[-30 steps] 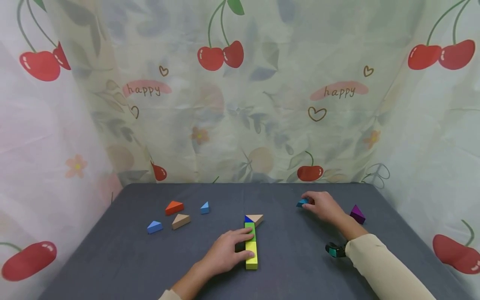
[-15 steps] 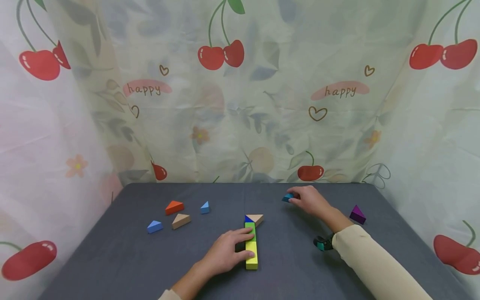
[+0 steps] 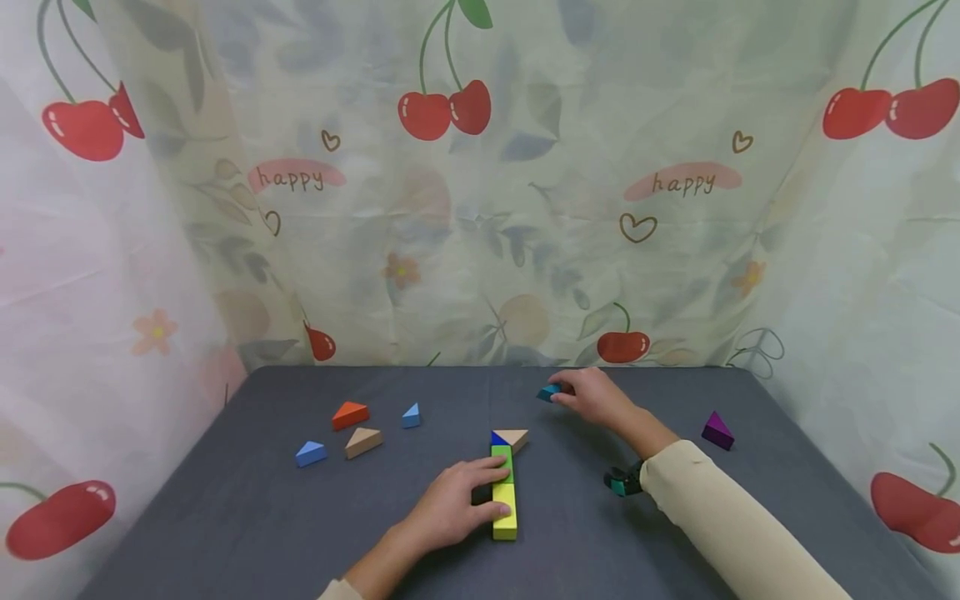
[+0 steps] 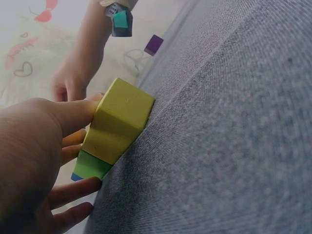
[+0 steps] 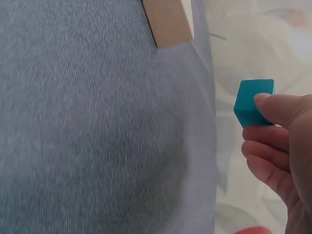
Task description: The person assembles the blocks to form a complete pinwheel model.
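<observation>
My right hand [image 3: 596,395] pinches a teal triangular block [image 5: 252,105] between thumb and fingers, raised over the back of the table. My left hand [image 3: 450,506] rests on a row of blocks at the middle: its thumb touches the yellow block [image 3: 505,525] and a fingertip lies on the green block [image 3: 507,473] beyond it. At the row's far end, a dark blue triangular block [image 3: 498,437] and a wooden triangular block [image 3: 514,437] sit side by side. In the left wrist view, the yellow block [image 4: 119,122] shows its near end and the green lies behind it.
On the left stand an orange triangular block [image 3: 350,415], a wooden one [image 3: 363,443], a blue one [image 3: 311,453] and a small light blue one [image 3: 411,415]. A purple triangular block [image 3: 718,432] lies at the right. Printed curtains [image 3: 480,250] enclose the grey table [image 3: 225,533].
My right hand has moved left with the teal triangular block, toward the far end of the row, and risen slightly. The left hand has stayed in place.
</observation>
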The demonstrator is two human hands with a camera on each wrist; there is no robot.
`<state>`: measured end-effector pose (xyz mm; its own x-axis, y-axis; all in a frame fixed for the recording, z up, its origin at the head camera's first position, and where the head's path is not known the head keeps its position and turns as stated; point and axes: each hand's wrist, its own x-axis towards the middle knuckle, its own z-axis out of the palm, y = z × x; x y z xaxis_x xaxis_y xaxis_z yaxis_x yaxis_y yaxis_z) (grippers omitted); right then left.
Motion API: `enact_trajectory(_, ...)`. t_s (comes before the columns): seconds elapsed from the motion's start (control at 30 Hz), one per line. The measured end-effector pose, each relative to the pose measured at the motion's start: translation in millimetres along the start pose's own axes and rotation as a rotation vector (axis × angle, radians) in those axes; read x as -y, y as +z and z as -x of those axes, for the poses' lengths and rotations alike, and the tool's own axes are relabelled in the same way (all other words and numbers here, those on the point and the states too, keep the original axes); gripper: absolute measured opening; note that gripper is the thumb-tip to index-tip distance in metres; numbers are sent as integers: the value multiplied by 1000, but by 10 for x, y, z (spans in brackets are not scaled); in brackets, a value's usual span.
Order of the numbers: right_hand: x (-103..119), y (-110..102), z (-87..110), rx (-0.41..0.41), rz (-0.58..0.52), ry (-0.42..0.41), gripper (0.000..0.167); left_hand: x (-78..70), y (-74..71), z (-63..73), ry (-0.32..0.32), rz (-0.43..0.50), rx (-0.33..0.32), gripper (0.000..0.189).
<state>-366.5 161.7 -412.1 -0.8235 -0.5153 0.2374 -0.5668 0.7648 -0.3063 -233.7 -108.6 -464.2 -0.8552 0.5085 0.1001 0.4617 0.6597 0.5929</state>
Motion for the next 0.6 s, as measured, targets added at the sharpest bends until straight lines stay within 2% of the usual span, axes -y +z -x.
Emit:
enact_trajectory(0.2, 113, 49, -84, 17, -16, -38, 25, -5, -6, -7, 6, 4, -2, 56)
enact_trajectory(0.43, 240, 138, -133, 41, 60, -51, 26, -4, 2, 0, 9, 1, -10, 56)
enact_trajectory(0.6, 304, 212, -152, 39, 60, -44, 26, -2, 2, 8, 12, -1, -10, 56)
